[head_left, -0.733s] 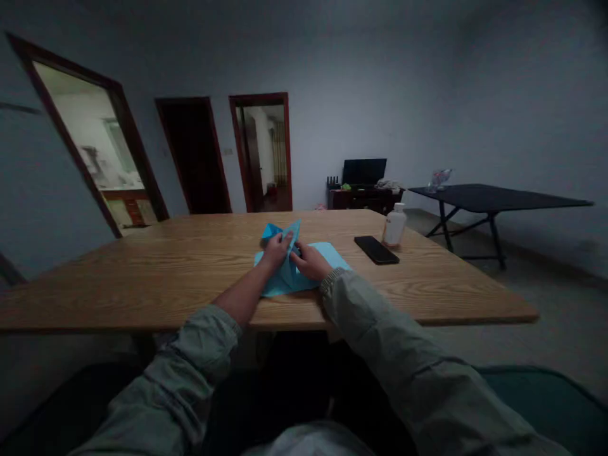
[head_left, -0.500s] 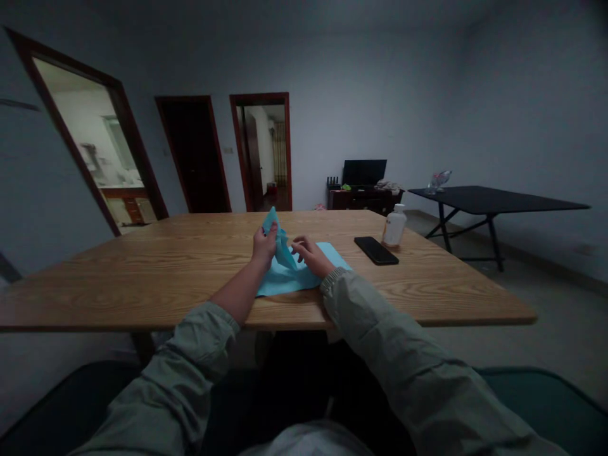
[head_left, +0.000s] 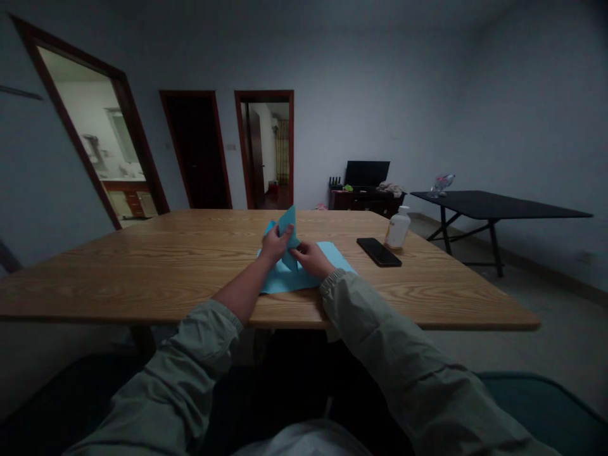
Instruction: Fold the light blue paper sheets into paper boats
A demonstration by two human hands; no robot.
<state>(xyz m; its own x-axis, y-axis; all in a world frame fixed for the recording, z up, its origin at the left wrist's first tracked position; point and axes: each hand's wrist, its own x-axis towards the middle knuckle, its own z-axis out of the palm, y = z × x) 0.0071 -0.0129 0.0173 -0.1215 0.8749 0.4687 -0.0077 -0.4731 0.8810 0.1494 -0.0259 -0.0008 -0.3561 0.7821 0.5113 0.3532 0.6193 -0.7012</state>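
Observation:
A folded piece of blue paper (head_left: 289, 221) stands raised above the wooden table, pinched in my left hand (head_left: 274, 246) between thumb and fingers. At its lower right side, my right hand (head_left: 311, 259) has its fingers closed on the paper's edge. Beneath both hands a flat blue sheet (head_left: 335, 256) lies on the table near its front edge. My right forearm and hand cover part of that sheet.
On the wooden table (head_left: 190, 253), a black phone (head_left: 379, 252) lies right of the sheet, with a white bottle (head_left: 398, 228) upright beside it. Farther back are a black folding table (head_left: 494, 204) at the right and a dark cabinet (head_left: 365, 201) with a screen.
The folded paper has turned to show a broader flat face and moved slightly right with my left hand. The fingers of my right hand, apart before, have closed on its edge.

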